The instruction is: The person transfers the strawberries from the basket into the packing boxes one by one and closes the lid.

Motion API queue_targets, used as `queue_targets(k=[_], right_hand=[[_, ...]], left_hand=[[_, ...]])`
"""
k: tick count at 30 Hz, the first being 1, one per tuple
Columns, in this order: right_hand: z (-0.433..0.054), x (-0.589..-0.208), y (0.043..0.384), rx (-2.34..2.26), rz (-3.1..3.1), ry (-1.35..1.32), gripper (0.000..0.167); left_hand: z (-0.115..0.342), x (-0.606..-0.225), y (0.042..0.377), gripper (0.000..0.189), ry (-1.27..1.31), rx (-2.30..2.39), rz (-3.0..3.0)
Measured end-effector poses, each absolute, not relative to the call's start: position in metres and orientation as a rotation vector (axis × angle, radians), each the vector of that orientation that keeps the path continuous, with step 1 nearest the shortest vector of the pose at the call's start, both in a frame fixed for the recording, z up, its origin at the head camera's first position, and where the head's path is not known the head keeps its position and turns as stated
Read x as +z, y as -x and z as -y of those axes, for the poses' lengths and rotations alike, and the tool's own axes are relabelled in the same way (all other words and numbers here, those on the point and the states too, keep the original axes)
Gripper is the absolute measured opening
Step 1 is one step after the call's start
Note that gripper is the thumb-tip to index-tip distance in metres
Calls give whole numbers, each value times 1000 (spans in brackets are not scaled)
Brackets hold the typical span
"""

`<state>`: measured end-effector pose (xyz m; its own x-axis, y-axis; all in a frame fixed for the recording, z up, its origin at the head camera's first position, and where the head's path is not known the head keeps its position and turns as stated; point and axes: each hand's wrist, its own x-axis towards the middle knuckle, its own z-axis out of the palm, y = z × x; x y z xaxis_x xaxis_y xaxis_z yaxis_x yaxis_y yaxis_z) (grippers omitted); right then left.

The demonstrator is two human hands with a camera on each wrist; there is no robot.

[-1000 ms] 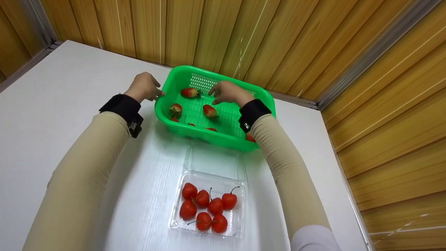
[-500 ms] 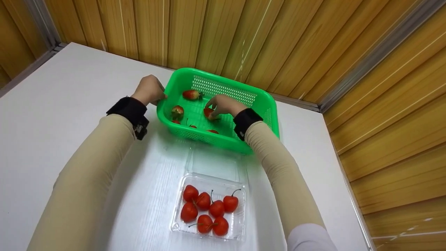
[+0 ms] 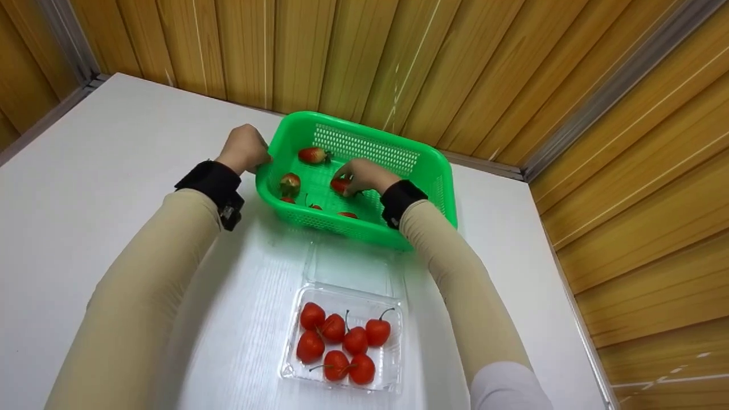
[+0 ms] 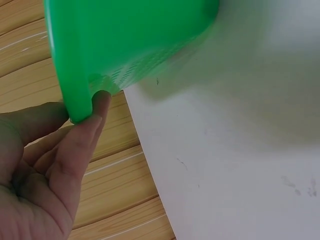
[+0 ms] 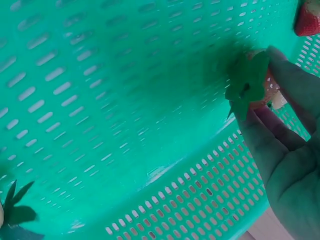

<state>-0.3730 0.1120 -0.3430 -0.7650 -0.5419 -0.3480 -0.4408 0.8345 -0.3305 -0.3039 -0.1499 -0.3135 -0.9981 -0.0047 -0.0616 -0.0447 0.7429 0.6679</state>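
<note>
A green plastic basket [image 3: 330, 222] stands on the white table with several strawberries in it. My left hand [image 3: 245, 148] pinches its left rim; in the left wrist view thumb and fingers [image 4: 75, 150] lie on opposite sides of the rim. Inside the basket, my right hand [image 3: 369, 173] holds a strawberry [image 3: 340, 185] between thumb and fingers. The right wrist view shows that strawberry's green leaves [image 5: 250, 82] pointing away from the palm. Another strawberry [image 3: 313, 155] lies near the back wall, and one [image 3: 290, 183] sits by the left side.
A clear plastic box [image 3: 390, 361] in front of the basket holds several red cherries [image 3: 355, 340], some with stems. Its transparent lid [image 3: 353, 263] lies opened back toward the basket. Wood-patterned panels [image 3: 319, 51] rise behind the table [image 3: 142, 142] and on the right.
My right hand has lowered into the basket and taken hold of a strawberry. My left hand has moved right onto the rim and gripped it.
</note>
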Motion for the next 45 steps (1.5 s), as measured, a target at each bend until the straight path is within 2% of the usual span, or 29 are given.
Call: queue_targets(k=[3,6,11,14,21,27,36,45], right_hand=[[-114,-340,372,-365,-2581,736,47],[-118,-333,369,-419,-2587,752,46],[-129,-317,359,-479,-2611,862,45],[-135,-308,350,-499,-2631,948,44],[-147,-293,317,-529,-2656,1137,44],[-153,-279,282,-492,-2661,1319,46],[-155,-281,234,-515,-2566,1533,46],[-160,-305,186,-410,-2427,1620,43]], left_hand=[[150,-316,304,14,55,1133,-2903],[151,-318,304,15,40,1153,-2899],[157,-310,301,38,-24,1114,-2897],[161,-298,296,44,-64,1097,-2927],[161,-269,270,45,-176,1287,-2782],[159,-261,238,44,-278,1395,-2623],[150,-277,190,42,-398,1281,-2576],[136,-322,152,39,-515,1201,-2486]])
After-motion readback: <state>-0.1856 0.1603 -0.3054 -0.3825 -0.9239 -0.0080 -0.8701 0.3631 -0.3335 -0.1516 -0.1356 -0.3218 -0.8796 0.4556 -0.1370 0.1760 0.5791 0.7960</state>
